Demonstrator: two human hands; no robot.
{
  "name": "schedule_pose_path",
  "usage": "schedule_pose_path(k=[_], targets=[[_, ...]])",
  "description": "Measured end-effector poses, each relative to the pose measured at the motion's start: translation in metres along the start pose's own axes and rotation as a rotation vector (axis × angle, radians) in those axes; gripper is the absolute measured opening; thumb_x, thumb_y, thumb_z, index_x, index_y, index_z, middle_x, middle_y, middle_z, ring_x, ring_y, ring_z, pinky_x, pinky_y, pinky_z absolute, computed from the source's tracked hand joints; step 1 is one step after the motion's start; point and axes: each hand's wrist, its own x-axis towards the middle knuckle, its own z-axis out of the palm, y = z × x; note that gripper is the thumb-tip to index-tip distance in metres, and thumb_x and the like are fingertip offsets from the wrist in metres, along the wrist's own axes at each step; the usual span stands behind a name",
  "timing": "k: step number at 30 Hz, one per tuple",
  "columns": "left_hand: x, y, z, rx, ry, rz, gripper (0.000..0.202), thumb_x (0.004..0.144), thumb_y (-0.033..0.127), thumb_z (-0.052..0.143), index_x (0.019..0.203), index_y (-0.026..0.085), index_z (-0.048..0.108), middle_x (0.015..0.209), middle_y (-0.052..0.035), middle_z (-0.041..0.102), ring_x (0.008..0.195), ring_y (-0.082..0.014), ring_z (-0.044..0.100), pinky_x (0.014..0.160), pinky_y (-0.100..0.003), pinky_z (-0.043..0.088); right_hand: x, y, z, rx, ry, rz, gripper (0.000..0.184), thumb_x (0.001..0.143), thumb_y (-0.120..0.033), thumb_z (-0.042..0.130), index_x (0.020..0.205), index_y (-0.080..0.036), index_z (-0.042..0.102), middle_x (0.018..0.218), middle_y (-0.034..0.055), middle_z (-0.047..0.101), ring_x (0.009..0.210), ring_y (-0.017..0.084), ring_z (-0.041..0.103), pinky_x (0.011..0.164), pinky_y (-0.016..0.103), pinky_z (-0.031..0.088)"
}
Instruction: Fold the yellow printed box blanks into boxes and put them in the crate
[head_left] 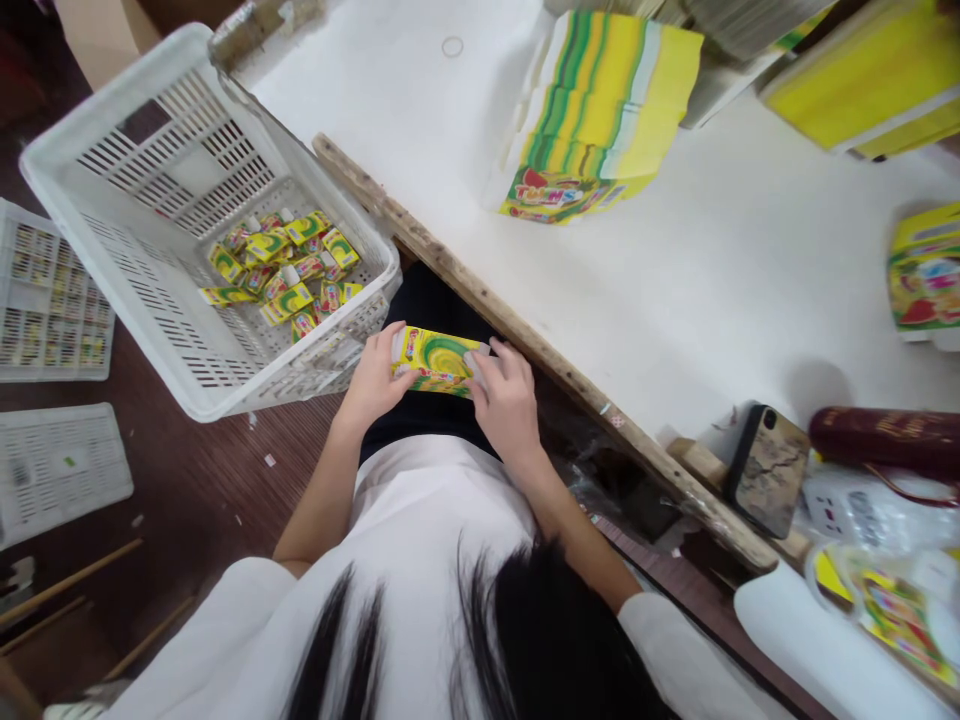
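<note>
A small yellow and green printed carton (437, 361) is held over my lap between both hands. My left hand (377, 378) grips its left end with fingers curled round it. My right hand (507, 397) is closed on its right end, fingers pressed on the top flap. Just to the left stands a white plastic basket (142, 300) with several folded cartons of the same print (281, 270) lying in its bottom. On the white table, a fanned stack of flat unfolded carton blanks (600, 110) lies beyond my hands.
The white table (712, 290) has a rough wooden edge strip (525, 335). A phone (766, 470), a dark red cylinder (885, 437) and a socket strip (847, 505) lie at the right. More white crates (52, 300) stand on the floor at left, with wooden sticks (67, 585).
</note>
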Motion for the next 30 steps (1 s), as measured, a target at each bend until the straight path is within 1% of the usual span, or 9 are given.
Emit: schedule_pose_path(k=[3,6,12,17,20,23,25,27,30], targets=[[-0.002,0.0,0.0,-0.019,0.002,-0.011,0.071,0.08,0.026,0.071,0.145,0.022,0.04,0.14,-0.0147,0.054,0.132,-0.03,0.052,0.116,-0.052,0.039,-0.004,-0.008,0.003,-0.016,-0.07,-0.031,0.037,0.093,-0.018,0.059,0.129,-0.019,0.065,0.128,0.0162,0.068,0.119,0.034,0.059,0.103,0.054,0.046],[-0.004,0.0,-0.002,-0.037,0.014,-0.006,0.07,0.081,0.027,0.07,0.145,0.023,0.041,0.143,-0.0144,0.052,0.135,-0.0303,0.05,0.117,-0.052,0.039,-0.003,-0.012,0.009,-0.032,-0.138,-0.019,0.035,0.095,-0.014,0.052,0.126,-0.018,0.067,0.111,0.0149,0.072,0.101,0.031,0.062,0.09,0.05,0.049],[-0.01,-0.003,-0.001,-0.081,0.005,-0.01,0.072,0.081,0.027,0.068,0.146,0.018,0.038,0.147,-0.0179,0.05,0.139,-0.0314,0.049,0.119,-0.053,0.038,0.0,-0.017,0.006,0.004,-0.101,-0.019,0.036,0.087,-0.008,0.057,0.122,-0.016,0.063,0.111,0.0162,0.067,0.106,0.033,0.06,0.092,0.049,0.05],[-0.009,-0.002,0.0,-0.108,0.236,0.011,0.087,0.08,0.041,0.075,0.15,0.018,0.03,0.155,-0.0213,0.041,0.147,-0.0346,0.04,0.121,-0.056,0.033,0.007,-0.015,0.005,0.315,-0.077,0.082,0.039,0.08,-0.005,0.056,0.116,-0.021,0.054,0.102,0.0093,0.065,0.096,0.026,0.064,0.086,0.043,0.056],[-0.008,0.006,0.001,-0.157,0.344,0.054,0.081,0.086,0.053,0.07,0.15,0.024,0.03,0.155,-0.0183,0.041,0.148,-0.0319,0.04,0.12,-0.054,0.035,0.014,-0.01,0.002,0.573,-0.089,0.187,0.039,0.077,-0.011,0.061,0.113,-0.023,0.051,0.092,0.0034,0.064,0.084,0.021,0.065,0.077,0.037,0.057],[-0.008,0.022,0.003,-0.357,0.498,0.11,0.075,0.089,0.059,0.063,0.15,0.031,0.029,0.155,-0.0142,0.042,0.149,-0.028,0.041,0.119,-0.047,0.039,0.021,-0.008,-0.009,0.837,-0.083,0.26,0.039,0.074,-0.02,0.07,0.107,-0.025,0.05,0.09,0.0003,0.064,0.081,0.017,0.065,0.075,0.034,0.056],[-0.007,0.037,0.008,-0.607,0.539,0.166,0.078,0.084,0.058,0.07,0.148,0.032,0.034,0.152,-0.0122,0.047,0.146,-0.0284,0.045,0.116,-0.045,0.043,0.025,-0.011,-0.017,0.991,-0.121,0.267,0.041,0.072,-0.025,0.076,0.104,-0.025,0.051,0.09,-0.0007,0.064,0.082,0.016,0.065,0.076,0.032,0.057],[-0.004,0.054,0.013,-0.929,0.429,0.16,0.071,0.084,0.056,0.072,0.144,0.03,0.044,0.144,-0.0116,0.056,0.139,-0.0295,0.053,0.112,-0.044,0.048,0.029,-0.018,-0.021,1.099,-0.212,0.245,0.044,0.07,-0.029,0.082,0.102,-0.025,0.052,0.09,-0.0013,0.064,0.081,0.014,0.064,0.075,0.03,0.057],[0.003,0.076,0.021,-1.289,0.256,0.077,0.048,0.094,0.057,0.056,0.128,0.023,0.061,0.123,-0.0113,0.07,0.12,-0.0279,0.067,0.103,-0.044,0.054,0.033,-0.031,-0.018,1.146,-0.272,0.222,0.043,0.068,-0.033,0.086,0.094,-0.024,0.054,0.086,-0.0023,0.064,0.076,0.014,0.064,0.071,0.029,0.056]])
